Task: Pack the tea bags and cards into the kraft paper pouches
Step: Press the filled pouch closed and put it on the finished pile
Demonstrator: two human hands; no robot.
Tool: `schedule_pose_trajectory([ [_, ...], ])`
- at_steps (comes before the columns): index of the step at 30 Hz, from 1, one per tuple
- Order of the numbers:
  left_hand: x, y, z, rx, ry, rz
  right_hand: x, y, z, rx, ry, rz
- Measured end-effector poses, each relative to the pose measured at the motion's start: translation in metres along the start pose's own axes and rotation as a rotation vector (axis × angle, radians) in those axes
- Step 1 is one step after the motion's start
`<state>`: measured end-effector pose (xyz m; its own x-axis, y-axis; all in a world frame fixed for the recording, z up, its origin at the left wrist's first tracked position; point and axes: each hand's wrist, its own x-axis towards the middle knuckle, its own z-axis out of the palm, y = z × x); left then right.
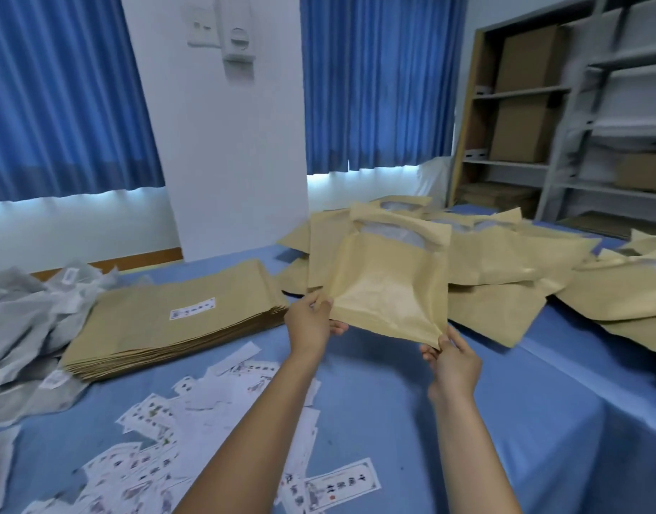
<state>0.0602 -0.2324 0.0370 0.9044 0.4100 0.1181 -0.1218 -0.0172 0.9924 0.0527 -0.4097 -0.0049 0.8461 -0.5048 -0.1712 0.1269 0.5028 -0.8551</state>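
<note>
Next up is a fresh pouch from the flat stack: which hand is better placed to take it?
Left, probably: the left hand grips the pouch just beside the stack, while the right hand holds its far corner, away from the stack.

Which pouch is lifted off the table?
The pouch in the middle, its near corners pinched by the left hand and right hand. The others lie in the flat stack at left or the loose pile behind.

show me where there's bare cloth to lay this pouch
Largest bare patch: blue tablecloth right of the right hand pinching the held kraft pouch, nearer than the heap of loose kraft pouches. A narrower strip between the forearms. Crowded on the left: scattered white printed cards, stacked flat kraft pouches, grey tea bags.
</note>
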Motion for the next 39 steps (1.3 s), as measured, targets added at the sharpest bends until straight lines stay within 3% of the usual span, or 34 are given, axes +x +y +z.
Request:
schedule_pose_trajectory([
  [2, 0.008, 0.01, 0.03, -0.07, -0.074, -0.013, 0.015, -0.009, -0.004, 0.09, 0.046, -0.018],
  [4, 0.018, 0.029, 0.06, -0.404, -0.157, -0.155, 0.036, -0.025, 0.004, 0.228, 0.017, -0.06],
  [6, 0.027, 0.048, 0.082, -0.768, -0.307, -0.312, 0.055, -0.045, 0.023, 0.405, -0.15, -0.071],
  [8, 0.034, 0.057, 0.098, -0.813, -0.46, -0.336, 0.068, -0.061, 0.043, 0.557, -0.311, 0.009],
  [10, 0.03, 0.056, 0.105, -0.475, -0.512, -0.18, 0.079, -0.061, 0.053, 0.631, -0.39, 0.077],
  [14, 0.039, 0.02, 0.066, 0.403, -0.079, 0.33, 0.073, -0.03, 0.051, 0.476, -0.55, 0.13],
  [16, 0.057, -0.001, 0.023, 0.805, 0.011, 0.435, 0.06, -0.01, 0.05, 0.413, -0.605, 0.174],
  [17, 0.064, -0.011, 0.001, 1.09, 0.049, 0.391, 0.053, -0.002, 0.051, 0.38, -0.617, 0.193],
  [19, 0.071, -0.025, -0.041, 1.571, 0.081, 0.11, 0.037, 0.012, 0.057, 0.318, -0.632, 0.235],
  [21, 0.068, -0.034, -0.07, 1.666, 0.033, -0.066, 0.021, 0.024, 0.067, 0.251, -0.659, 0.271],
  [25, 0.058, -0.037, -0.108, 1.794, 0.001, 0.139, -0.018, 0.046, 0.095, 0.11, -0.743, 0.332],
  [29, 0.026, -0.02, -0.133, 1.646, 0.082, 0.243, -0.063, 0.073, 0.121, -0.012, -0.834, 0.455],
  [32, -0.002, -0.015, -0.166, 1.189, 0.205, 0.541, -0.1, 0.09, 0.14, 0.027, -0.896, 0.609],
  [35, -0.026, -0.021, -0.214, 0.967, 0.104, 0.788, -0.135, 0.103, 0.158, 0.156, -0.985, 0.725],
  [37, -0.036, -0.026, -0.245, 0.932, 0.021, 0.779, -0.153, 0.115, 0.165, 0.146, -0.954, 0.715],
  [39, -0.039, -0.032, -0.266, 0.931, -0.073, 0.641, -0.17, 0.133, 0.168, 0.03, -0.885, 0.664],
])
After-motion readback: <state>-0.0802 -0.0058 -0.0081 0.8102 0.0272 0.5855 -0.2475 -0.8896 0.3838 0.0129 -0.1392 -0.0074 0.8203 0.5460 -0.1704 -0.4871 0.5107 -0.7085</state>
